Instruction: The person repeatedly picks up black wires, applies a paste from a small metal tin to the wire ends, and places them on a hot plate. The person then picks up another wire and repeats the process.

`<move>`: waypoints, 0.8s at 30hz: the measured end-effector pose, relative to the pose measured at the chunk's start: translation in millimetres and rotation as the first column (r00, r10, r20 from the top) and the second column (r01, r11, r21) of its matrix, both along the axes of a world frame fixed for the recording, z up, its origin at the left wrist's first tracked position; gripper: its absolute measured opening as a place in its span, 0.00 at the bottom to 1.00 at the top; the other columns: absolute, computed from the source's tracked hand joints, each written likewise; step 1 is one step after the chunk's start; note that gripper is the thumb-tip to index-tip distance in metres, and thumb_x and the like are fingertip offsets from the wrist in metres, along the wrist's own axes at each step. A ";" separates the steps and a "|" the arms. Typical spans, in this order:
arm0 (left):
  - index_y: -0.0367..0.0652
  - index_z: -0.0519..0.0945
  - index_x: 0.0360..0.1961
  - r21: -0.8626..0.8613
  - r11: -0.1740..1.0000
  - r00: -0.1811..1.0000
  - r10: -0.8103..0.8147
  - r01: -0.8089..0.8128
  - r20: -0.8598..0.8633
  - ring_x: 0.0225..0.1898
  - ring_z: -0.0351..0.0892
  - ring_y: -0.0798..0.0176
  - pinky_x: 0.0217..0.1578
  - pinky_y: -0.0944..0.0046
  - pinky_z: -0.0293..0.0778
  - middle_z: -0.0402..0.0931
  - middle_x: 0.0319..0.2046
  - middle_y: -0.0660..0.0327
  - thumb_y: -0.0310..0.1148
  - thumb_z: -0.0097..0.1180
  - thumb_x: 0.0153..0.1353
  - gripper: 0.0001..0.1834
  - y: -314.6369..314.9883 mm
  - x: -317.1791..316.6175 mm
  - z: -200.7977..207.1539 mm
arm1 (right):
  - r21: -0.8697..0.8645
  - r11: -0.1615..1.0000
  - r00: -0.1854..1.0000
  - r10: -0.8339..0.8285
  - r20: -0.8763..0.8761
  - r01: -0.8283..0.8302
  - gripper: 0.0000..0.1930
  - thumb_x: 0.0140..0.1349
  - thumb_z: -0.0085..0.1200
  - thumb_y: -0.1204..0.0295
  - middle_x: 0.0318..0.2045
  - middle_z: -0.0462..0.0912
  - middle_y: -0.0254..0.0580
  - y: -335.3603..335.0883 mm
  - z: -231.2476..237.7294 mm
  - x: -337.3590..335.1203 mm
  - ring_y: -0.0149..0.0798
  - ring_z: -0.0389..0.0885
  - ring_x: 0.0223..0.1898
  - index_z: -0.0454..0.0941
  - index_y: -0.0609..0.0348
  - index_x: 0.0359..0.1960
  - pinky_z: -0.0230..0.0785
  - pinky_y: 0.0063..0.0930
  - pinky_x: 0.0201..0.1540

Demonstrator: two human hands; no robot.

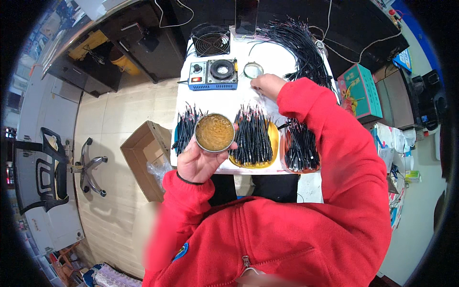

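Note:
My left hand [198, 160] is wrapped round a shallow round metal tin [214, 133], its open top turned up. Inside the tin is a glossy amber-brown mass with a streaky surface. Farther off, over the white table [191, 103], my right arm is stretched forward. My right hand [268, 86] has its fingers closed together at the near edge of a small round lid [253, 71] with a metal rim and a shiny, greenish inside. Left of the lid stands a blue-and-silver heating unit [213, 75] with a knob, a red switch and a round black-ringed pot.
Bundles of black wires with stripped ends sit in a yellow tray [273, 143], an orange tray [285, 155] and a blue one at left. A larger wire heap [303, 48] and a black fan [211, 44] are at the back. A cardboard box [146, 158] stands left of the table.

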State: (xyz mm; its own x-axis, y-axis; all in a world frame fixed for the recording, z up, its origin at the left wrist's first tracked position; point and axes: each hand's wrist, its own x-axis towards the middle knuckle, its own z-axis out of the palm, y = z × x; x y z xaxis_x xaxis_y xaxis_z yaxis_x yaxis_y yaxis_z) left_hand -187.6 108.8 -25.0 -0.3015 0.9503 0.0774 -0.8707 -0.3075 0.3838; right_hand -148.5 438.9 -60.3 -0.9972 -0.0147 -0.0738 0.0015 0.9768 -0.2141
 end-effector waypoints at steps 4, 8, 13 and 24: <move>0.51 0.52 0.68 -0.007 1.000 1.000 -0.006 0.006 0.016 0.57 0.70 0.40 0.52 0.53 0.72 0.53 0.65 0.36 0.47 0.52 0.63 0.36 -6.1 -0.6 5.9 | 0.105 0.992 0.996 -0.070 0.053 0.064 0.08 0.56 0.50 0.72 0.30 0.81 0.52 2.0 -1.9 -1.8 0.55 0.81 0.35 0.79 0.61 0.32 0.73 0.41 0.41; 0.53 0.53 0.68 -0.055 0.998 0.994 0.035 -0.029 0.107 0.58 0.68 0.39 0.52 0.52 0.73 0.54 0.64 0.36 0.46 0.52 0.63 0.35 -8.4 -1.0 11.6 | 0.207 0.975 0.979 -0.116 0.168 0.080 0.15 0.63 0.47 0.66 0.28 0.83 0.55 8.3 17.5 -15.9 0.53 0.83 0.32 0.82 0.62 0.27 0.75 0.41 0.38; 0.54 0.53 0.67 -0.111 0.990 0.996 0.089 -0.089 -0.008 0.61 0.64 0.36 0.55 0.47 0.70 0.57 0.63 0.40 0.43 0.56 0.61 0.36 -7.2 -3.3 15.2 | -0.444 0.677 0.797 -0.578 0.174 0.588 0.20 0.66 0.48 0.58 0.24 0.84 0.45 6.0 22.3 -52.9 0.37 0.84 0.24 0.83 0.62 0.28 0.76 0.33 0.32; 0.41 0.52 0.68 -0.045 0.992 0.993 0.113 -0.114 -0.030 0.65 0.59 0.40 0.60 0.41 0.65 0.54 0.66 0.45 0.36 0.62 0.57 0.43 -14.4 -10.7 9.5 | -0.491 0.663 0.790 -0.607 0.089 0.565 0.14 0.59 0.55 0.65 0.17 0.83 0.39 7.2 -4.7 -73.9 0.30 0.82 0.21 0.83 0.61 0.22 0.75 0.25 0.32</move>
